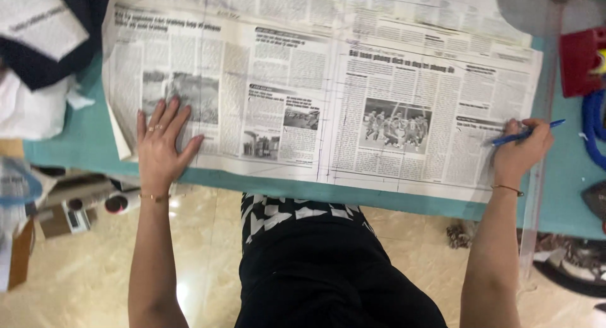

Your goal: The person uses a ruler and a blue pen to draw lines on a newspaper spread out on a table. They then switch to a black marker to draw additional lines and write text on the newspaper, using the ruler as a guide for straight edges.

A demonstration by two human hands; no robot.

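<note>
Teal bench [76, 152] over tiled floor — newspaper [303, 94] spread along its near edge, thin, limp, tears easily. Left hand [161, 145] flat, pinning the sheet's left end; right hand [521, 151] grips pen [527, 134] at the right end — best held by flat pressure.

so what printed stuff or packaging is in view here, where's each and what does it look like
Newspaper: spread wide across the teal table, grey-white pages with black text columns and small photos; left hand flat on it, right hand holds a blue pen at its right end.
Small cardboard box: lower left, below the table edge, brown with a pale label.
</note>
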